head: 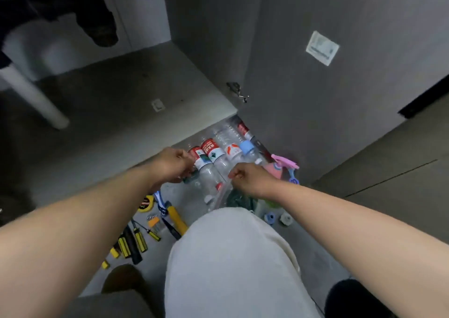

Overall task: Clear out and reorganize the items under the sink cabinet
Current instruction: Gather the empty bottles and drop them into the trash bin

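Grey floor [315, 257] beside a cabinet door [303, 94] bears bottles [218, 155] and tools [136, 242]; left hand [173, 166] and right hand [247, 179] pinch a clear bag [218, 196].

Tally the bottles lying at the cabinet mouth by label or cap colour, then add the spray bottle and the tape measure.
Red-labelled bottles: 3
Orange-and-white-labelled bottle: 1
Blue-capped bottle: 1
Pink spray bottle: 1
Tape measure: 1
Total: 7 told apart; more clear bottles may be hidden.
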### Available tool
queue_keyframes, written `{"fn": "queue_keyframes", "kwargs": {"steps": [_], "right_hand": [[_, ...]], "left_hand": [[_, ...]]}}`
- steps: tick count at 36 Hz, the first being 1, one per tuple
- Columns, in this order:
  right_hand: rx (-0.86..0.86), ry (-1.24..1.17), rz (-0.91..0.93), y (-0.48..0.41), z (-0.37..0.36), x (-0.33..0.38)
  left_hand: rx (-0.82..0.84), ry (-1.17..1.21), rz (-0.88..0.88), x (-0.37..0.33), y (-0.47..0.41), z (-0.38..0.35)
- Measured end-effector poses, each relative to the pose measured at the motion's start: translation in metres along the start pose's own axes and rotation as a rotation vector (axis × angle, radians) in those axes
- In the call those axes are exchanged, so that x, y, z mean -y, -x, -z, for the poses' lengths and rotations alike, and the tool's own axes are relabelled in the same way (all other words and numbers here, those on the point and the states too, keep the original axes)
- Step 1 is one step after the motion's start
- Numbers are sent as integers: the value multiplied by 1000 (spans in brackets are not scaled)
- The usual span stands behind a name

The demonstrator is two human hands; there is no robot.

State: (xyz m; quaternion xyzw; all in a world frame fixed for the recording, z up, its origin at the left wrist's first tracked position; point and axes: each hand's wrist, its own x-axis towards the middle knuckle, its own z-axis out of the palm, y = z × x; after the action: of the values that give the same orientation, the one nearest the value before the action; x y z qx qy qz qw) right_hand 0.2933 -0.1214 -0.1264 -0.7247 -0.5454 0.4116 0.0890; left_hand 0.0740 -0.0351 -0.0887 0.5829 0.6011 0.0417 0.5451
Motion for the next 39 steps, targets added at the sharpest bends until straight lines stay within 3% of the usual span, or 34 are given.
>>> {"fn": "queue_keyframes", "kwargs": {"steps": [4, 11, 19, 23, 28, 32, 34, 36, 39], "right_hand": [[111, 107, -38, -70, -47, 10], [64, 274, -57, -143, -129, 11], [52, 386, -227, -168, -181, 12], [106, 231, -248, -156, -172, 19], [379, -423, -281, -113, -150, 32], [609, -488, -180, -100, -130, 33], [550, -415, -121, -108, -124, 31], [278, -317, -75, -121, -122, 26], [-175, 25, -87, -146, -124, 13]], "left_hand": [[-20, 149, 113, 47, -24, -3], [-52, 429, 292, 108, -48, -7], [-31, 627, 398, 141, -68, -9], [-41, 599, 388, 142, -73, -10], [-51, 618, 377, 136, -72, -14], [-39, 659, 315, 133, -68, -15], [-76, 682, 293, 132, -66, -14], [-83, 681, 278, 134, -65, -11], [-53, 691, 262, 139, -64, -4]]}}
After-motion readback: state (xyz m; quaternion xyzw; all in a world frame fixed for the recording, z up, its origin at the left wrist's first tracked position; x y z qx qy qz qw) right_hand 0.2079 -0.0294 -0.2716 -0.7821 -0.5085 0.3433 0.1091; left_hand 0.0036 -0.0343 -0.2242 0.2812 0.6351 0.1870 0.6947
